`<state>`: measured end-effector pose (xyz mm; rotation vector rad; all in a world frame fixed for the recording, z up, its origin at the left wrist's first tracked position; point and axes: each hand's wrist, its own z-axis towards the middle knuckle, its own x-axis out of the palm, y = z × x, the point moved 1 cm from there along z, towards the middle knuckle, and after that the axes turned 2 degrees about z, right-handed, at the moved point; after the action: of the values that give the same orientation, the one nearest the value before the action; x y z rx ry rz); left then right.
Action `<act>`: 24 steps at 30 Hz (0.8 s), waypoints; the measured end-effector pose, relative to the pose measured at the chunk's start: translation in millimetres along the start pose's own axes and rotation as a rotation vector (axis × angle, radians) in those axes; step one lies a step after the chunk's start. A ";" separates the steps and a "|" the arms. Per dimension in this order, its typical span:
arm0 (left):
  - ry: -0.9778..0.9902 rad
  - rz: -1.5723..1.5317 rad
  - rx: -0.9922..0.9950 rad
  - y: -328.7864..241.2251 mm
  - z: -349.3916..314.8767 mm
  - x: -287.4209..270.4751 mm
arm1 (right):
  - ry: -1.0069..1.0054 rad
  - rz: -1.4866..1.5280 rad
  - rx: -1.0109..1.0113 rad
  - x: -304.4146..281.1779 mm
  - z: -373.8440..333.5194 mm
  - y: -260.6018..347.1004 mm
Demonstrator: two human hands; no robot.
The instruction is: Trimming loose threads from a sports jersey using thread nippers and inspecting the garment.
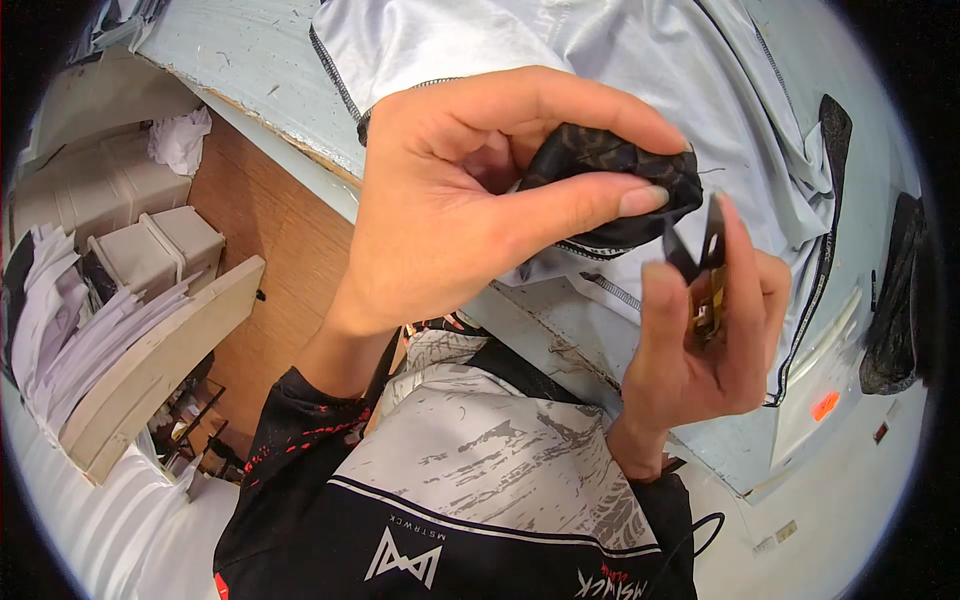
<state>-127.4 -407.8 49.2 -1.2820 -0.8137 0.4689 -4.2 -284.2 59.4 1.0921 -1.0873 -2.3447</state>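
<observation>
A black fabric edge with a faint brown pattern (610, 153) is held up above the table, bunched into a rounded fold. It is pinched by the left hand (430, 215), whose thumb is pressed against the near face while the index finger is curved over the top; the other fingers are mostly hidden. A row of pale stitching can be seen along the lower side of the fold. A thin, dark loose thread (712, 169) is seen just beside the outer end of the fold.

Small metal thread snips with pointed blades (707, 295) are gripped by the right hand (715, 370), between the thumb and the bent fingers. The blades are spread in a narrow V just beside the fabric, and no thread can be made out between them.

As far as can be judged, the sewing at this edge has already been done, while the loose thread is left uncut. Whether other ends have been trimmed cannot be told.

Beyond the hands, a glossy white garment with dark stitched edges (570, 35) is spread in loose creases; whether the black edge is joined to it cannot be made out. All this is borne by a pale blue-grey table with a worn rim (230, 65). To the right, a crumpled black bundle (893, 320) is seen; to the left, light grey boxes (165, 245) are placed above a brown floor (275, 235).
</observation>
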 end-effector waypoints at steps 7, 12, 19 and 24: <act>0.014 0.015 0.033 0.0 -1.4 -2.3 | 0.035 -0.019 0.004 -10.0 -8.0 -6.6; 0.025 0.035 0.038 -1.1 -3.0 -1.5 | 0.011 -0.018 -0.055 -2.8 -5.5 -7.8; 0.017 0.047 0.036 -1.4 -3.2 -2.1 | 0.009 -0.021 -0.033 -5.7 -7.9 -7.9; 0.014 0.071 0.041 -1.0 -3.1 -1.2 | 0.004 -0.037 -0.021 -5.4 -8.6 -7.1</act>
<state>-126.0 -410.9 49.6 -1.2774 -0.7456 0.5305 6.0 -280.8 53.2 1.1187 -1.0478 -2.3759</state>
